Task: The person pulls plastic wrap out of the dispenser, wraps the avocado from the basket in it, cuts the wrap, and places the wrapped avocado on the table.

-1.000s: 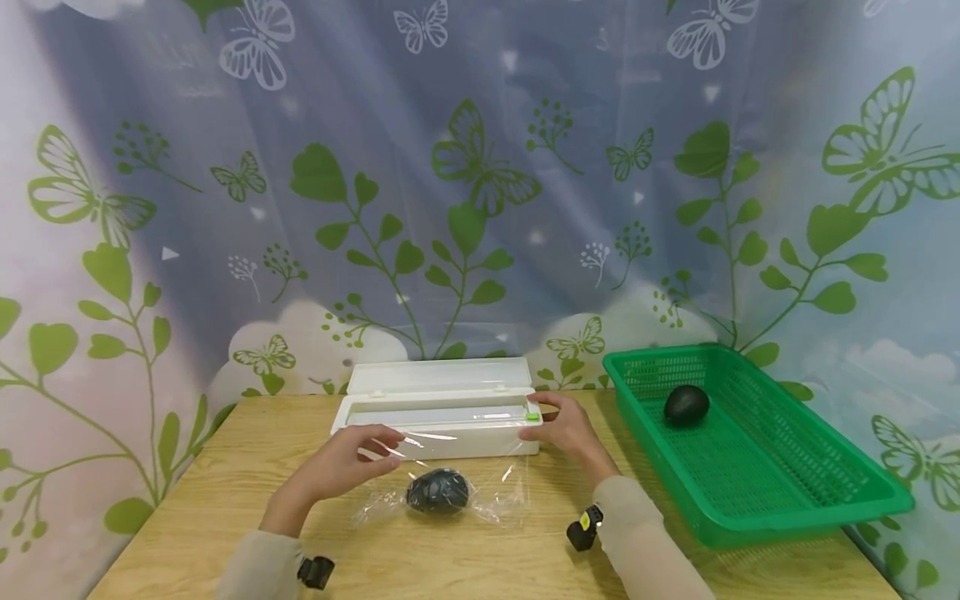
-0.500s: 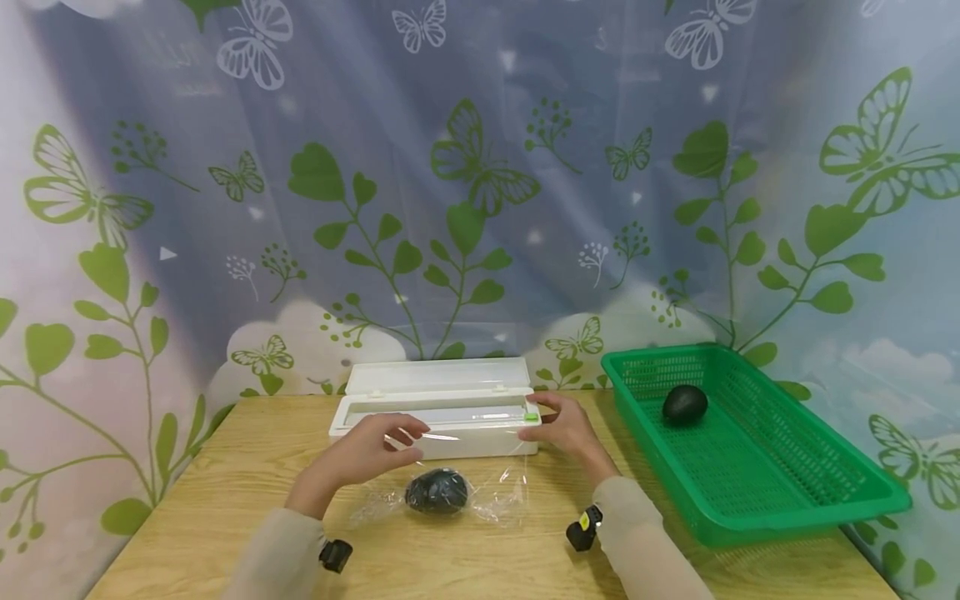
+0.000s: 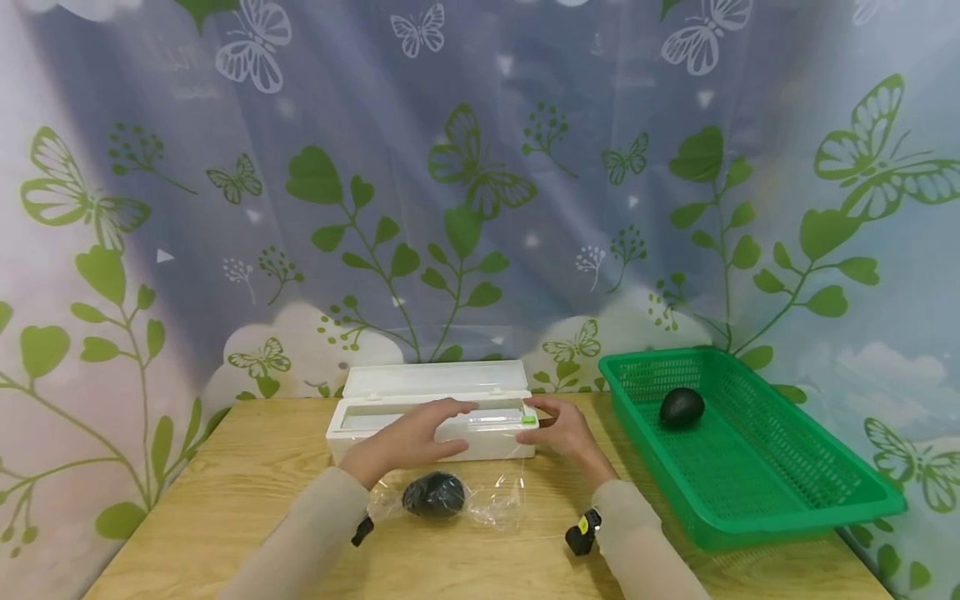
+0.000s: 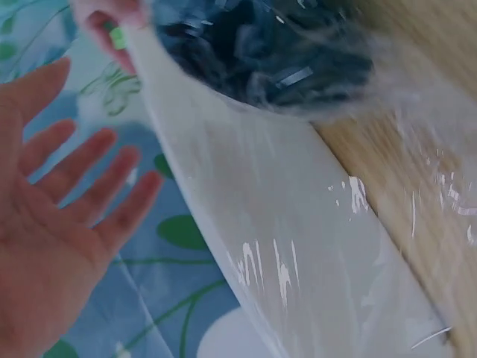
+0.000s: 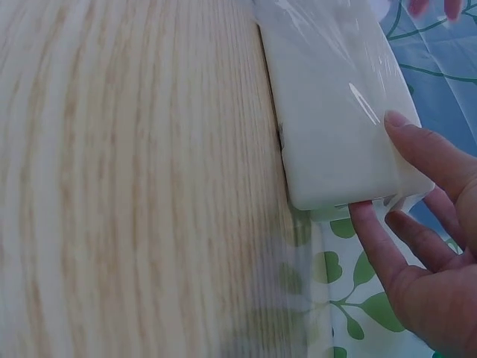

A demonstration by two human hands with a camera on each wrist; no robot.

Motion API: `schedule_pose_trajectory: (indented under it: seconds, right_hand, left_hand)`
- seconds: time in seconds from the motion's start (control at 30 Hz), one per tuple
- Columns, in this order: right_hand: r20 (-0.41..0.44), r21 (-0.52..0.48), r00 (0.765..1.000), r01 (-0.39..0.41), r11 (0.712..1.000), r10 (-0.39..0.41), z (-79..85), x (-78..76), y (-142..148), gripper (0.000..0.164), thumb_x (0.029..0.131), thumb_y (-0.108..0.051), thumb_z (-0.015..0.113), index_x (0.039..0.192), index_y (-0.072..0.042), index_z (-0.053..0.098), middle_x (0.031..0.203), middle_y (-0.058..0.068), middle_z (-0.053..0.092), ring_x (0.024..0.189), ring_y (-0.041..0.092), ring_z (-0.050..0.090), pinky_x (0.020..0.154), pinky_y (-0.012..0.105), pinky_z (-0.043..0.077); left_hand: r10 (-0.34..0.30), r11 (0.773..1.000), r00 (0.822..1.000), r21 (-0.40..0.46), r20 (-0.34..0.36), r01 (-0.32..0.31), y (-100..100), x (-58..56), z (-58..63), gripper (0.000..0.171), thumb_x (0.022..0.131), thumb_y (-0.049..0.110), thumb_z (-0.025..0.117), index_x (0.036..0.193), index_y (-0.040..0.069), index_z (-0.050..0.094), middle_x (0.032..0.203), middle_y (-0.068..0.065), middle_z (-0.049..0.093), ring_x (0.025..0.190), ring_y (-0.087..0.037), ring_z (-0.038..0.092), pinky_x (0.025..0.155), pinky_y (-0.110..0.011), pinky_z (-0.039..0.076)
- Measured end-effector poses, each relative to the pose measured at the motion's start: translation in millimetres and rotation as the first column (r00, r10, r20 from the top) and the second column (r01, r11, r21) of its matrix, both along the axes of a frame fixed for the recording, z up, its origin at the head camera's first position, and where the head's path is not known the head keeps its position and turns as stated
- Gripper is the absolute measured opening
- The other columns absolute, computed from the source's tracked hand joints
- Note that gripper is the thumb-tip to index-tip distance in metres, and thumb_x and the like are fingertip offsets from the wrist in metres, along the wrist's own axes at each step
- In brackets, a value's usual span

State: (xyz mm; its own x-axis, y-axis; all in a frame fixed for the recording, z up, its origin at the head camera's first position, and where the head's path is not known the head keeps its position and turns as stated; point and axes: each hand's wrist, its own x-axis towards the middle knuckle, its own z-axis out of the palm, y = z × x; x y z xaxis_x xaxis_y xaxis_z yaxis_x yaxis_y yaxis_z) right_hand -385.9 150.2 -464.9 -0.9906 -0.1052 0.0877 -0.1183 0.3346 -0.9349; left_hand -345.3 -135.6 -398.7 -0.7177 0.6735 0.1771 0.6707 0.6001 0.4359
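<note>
A white cling film dispenser [image 3: 487, 446] lies at the back of the table, its lid [image 3: 435, 379] raised. My right hand [image 3: 562, 427] holds its right end; in the right wrist view the thumb [image 5: 417, 142] presses the long edge and fingers reach round the end. A green slider [image 3: 528, 420] sits beside that hand. Fingers spread, my left hand [image 3: 416, 437] is over the dispenser's front; the left wrist view shows nothing in its palm. Clear film [image 3: 498, 500] runs from the dispenser down around a dark, egg-shaped avocado [image 3: 435, 494] in front.
A green plastic basket [image 3: 660, 492] stands at the right with another dark avocado [image 3: 681, 407] in it. A patterned curtain [image 3: 480, 275] hangs close behind the wooden table [image 3: 247, 467].
My left hand has moved right along the dispenser's front, from its left part to its middle. My right hand stays at the right end, and the wrapped avocado lies where it was.
</note>
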Motion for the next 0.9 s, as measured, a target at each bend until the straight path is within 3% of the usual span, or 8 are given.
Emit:
schedule_pose_trajectory:
  seconds: [0.23, 0.43, 0.6, 0.9]
  right_hand:
    - [0.011, 0.013, 1.0, 0.013, 1.0, -0.013, -2.2, -1.4, -2.0, 0.062, 0.079, -0.013, 0.091, 0.137, -0.012, 0.067, 0.148, 0.015, 0.06, 0.118, 0.037, 0.067, 0.086, 0.04, 0.063]
    - [0.009, 0.021, 1.0, 0.01, 1.0, -0.01, -0.2, -2.2, 0.1, 0.064, 0.08, -0.014, 0.09, 0.138, -0.01, 0.066, 0.147, 0.015, 0.06, 0.118, 0.038, 0.068, 0.089, 0.042, 0.063]
    - [-0.001, 0.041, 1.0, -0.001, 0.999, 0.002, 0.6, -1.5, 1.8, 0.063, 0.08, -0.016, 0.09, 0.138, -0.012, 0.066, 0.148, 0.015, 0.06, 0.119, 0.038, 0.067, 0.09, 0.043, 0.062]
    - [0.005, 0.046, 1.0, 0.005, 0.999, -0.005, 0.2, -0.5, 2.4, 0.064, 0.082, -0.018, 0.089, 0.141, -0.011, 0.064, 0.148, 0.015, 0.059, 0.122, 0.039, 0.065, 0.096, 0.048, 0.06]
  left_hand:
    - [-0.08, 0.981, 0.991, -0.187, -0.106, 0.06, 19.4, -9.4, 0.7, 0.064, 0.106, 0.04, 0.056, 0.161, 0.014, 0.036, 0.165, -0.007, 0.041, 0.153, -0.031, 0.038, 0.124, -0.054, 0.035]
    - [-0.142, 0.94, 0.976, -0.333, -0.167, 0.08, 34.5, -17.2, 4.0, 0.072, 0.106, 0.055, 0.044, 0.166, 0.019, 0.023, 0.172, -0.002, 0.026, 0.159, -0.033, 0.026, 0.127, -0.058, 0.027]
    - [-0.199, 0.891, 0.955, -0.446, -0.221, 0.083, 42.5, -28.1, -0.8, 0.074, 0.106, 0.061, 0.038, 0.167, 0.023, 0.018, 0.174, 0.003, 0.019, 0.16, -0.031, 0.022, 0.128, -0.057, 0.025]
    - [-0.279, 0.835, 0.918, -0.544, -0.283, 0.086, 57.5, -38.3, -8.9, 0.079, 0.106, 0.062, 0.038, 0.168, 0.021, 0.011, 0.175, 0.001, 0.014, 0.16, -0.028, 0.022, 0.128, -0.056, 0.026]
